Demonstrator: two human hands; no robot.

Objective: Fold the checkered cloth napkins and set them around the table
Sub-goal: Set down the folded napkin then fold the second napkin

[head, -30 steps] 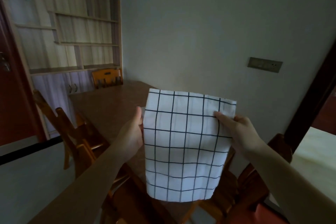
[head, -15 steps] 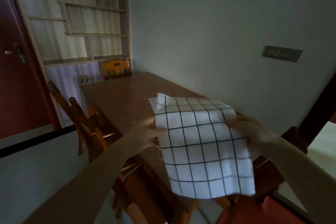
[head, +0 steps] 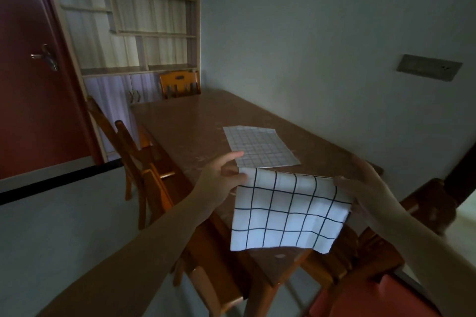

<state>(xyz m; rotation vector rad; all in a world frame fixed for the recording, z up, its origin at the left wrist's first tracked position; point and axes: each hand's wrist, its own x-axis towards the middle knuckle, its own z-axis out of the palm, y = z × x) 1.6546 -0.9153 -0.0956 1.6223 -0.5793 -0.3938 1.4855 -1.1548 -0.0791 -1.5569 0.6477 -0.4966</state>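
Both forearms reach in from the bottom corners, stretched out over the near end of the brown table [head: 195,123]. The left hand [head: 219,177] has its thumb and fingers pinching the top left corner of the big-check napkin [head: 286,211], with the index finger sticking out straight past the cloth toward the far side. The right hand [head: 360,188] grips the top right corner, fingers curled round the edge, wrist bent a bit inward. So the napkin hangs between the two hands, top edge pulled fairly taut, the rest drooping down over the near table edge. Can't tell if the bottom hem actually touches the tabletop.

Just beyond the left index fingertip there's a second napkin [head: 260,147] with a much finer grid, lying flat on the table, roughly mid-table toward the wall side.

Wooden chairs [head: 144,170] are tucked in along the left side, another chair [head: 180,83] sits at the far end. Behind that is a shelf unit [head: 144,15], and a dark red door [head: 33,72] off to the left.
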